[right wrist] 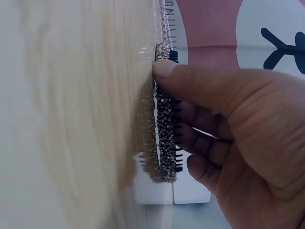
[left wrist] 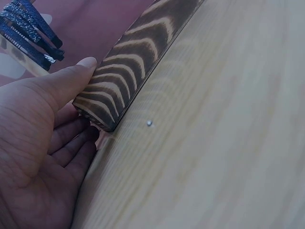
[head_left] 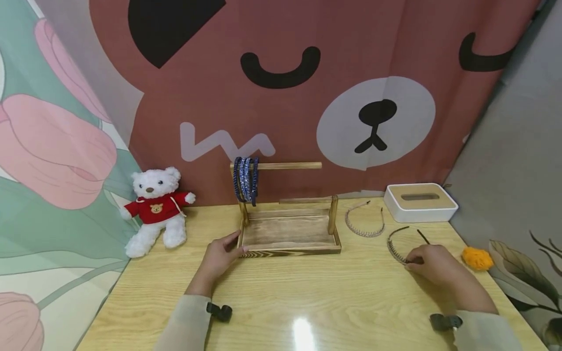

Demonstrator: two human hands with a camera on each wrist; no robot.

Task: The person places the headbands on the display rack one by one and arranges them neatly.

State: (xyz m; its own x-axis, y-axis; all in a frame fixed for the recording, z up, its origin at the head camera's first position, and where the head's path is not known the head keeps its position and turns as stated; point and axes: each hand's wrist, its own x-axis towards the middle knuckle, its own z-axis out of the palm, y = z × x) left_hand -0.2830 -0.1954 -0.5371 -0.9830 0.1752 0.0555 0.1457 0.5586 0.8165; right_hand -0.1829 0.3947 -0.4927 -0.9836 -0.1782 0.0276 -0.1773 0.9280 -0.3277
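Note:
A wooden stand (head_left: 290,252) with a tray base sits mid-table. Its left front corner is held by my left hand (head_left: 218,261); in the left wrist view the thumb lies along the striped front wall (left wrist: 126,62), with the fingers curled at the side. Several blue and dark glittery headbands (head_left: 247,180) hang at the left end of the top bar. On the right, my right hand (head_left: 434,265) pinches a sparkly toothed headband (right wrist: 167,129) between thumb and fingers, low over the table. A second, pinkish toothed headband (head_left: 366,234) lies between that hand and the stand.
At the back right stands a white tissue box (head_left: 423,215) with a wooden top. An orange fluffy item (head_left: 477,259) lies by the right table edge. A white teddy bear (head_left: 155,209) in a red top sits at the back left. Printed curtains rise behind the table.

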